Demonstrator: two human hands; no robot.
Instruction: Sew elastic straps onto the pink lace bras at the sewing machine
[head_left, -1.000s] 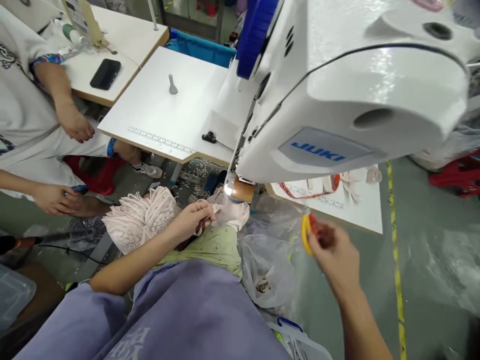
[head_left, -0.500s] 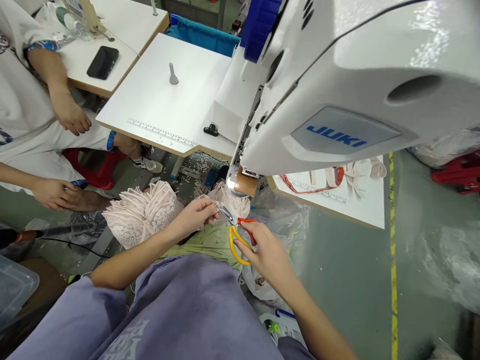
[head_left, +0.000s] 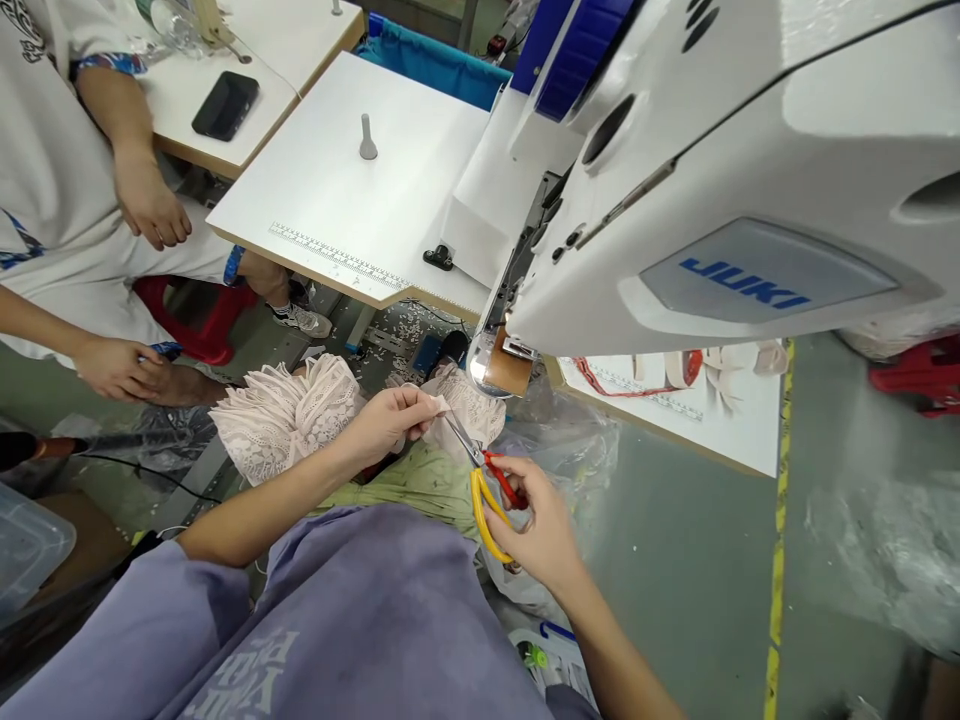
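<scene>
My left hand point(head_left: 394, 420) pinches the edge of a pale pink lace piece point(head_left: 474, 405), which hangs below the sewing machine's end. In my right hand point(head_left: 536, 520) is a pair of scissors point(head_left: 484, 485) with one red and one yellow handle. Its blades point up and left, their tips close to the fabric at my left fingertips; whether they touch it I cannot tell. A bunched stack of pale pink lace pieces point(head_left: 289, 415) rests beside my left forearm.
A white JUKI sewing machine point(head_left: 750, 270) looms on the upper right. Beyond it is a white table point(head_left: 322, 190) with a printed ruler and grey peg. Another small table point(head_left: 739, 435) holds fabric strips and red trim. At left a co-worker's hands point(head_left: 150, 205) rest near their knees.
The scissors and my right hand have moved slightly down and right, and the blades are a little farther from my left fingers. More of the pinched fabric shows. The camera view has shifted.
</scene>
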